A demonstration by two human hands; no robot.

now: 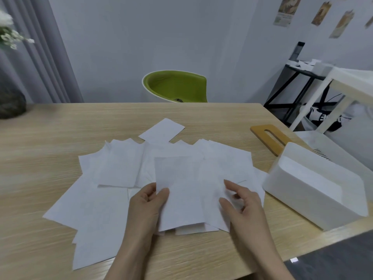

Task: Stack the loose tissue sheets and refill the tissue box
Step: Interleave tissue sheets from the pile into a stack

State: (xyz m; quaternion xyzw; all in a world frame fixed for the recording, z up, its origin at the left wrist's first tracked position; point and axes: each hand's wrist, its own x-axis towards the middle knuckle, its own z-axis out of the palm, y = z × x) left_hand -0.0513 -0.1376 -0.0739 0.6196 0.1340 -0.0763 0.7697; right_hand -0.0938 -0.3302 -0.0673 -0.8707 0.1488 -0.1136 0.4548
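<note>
Stacking underway: left hand (148, 203) and right hand (241, 201) pinch a small tissue stack (181, 195); right-hand grip seems looser. Next, another loose sheet (119, 164) left of the grip.

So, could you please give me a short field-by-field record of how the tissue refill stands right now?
left hand: pinches the left edge of the held tissue stack
right hand: pinches the stack's right edge
loose sheets: spread overlapping on the wooden table
tissue box: white, open, no tissues visible inside, right of the sheets
lid: wooden, slotted, lying behind the box
</note>
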